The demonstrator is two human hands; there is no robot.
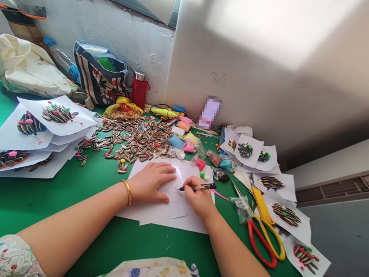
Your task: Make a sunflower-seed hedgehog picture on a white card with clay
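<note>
My right hand (198, 199) is closed around a black pen (204, 187), its tip down on white paper (159, 213). Thin drawn lines show on the sheet between my hands. My left hand (152, 182) lies flat on the paper's left part, fingers spread, with a gold bangle at the wrist. Beyond the paper spreads a heap of striped sunflower seeds (144, 138) with small coloured bits among them. Small packs of coloured clay, among them a blue pack (177, 141) and a red pack (199, 161), lie behind the paper.
Scissors (263, 236) with red and yellow handles and a yellow cutter (261, 205) lie at right. Seed-decorated sheets are stacked at left (62, 131) and right (289, 232). A red bottle (138, 92), a striped bag (101, 75) and a phone (209, 113) stand along the wall.
</note>
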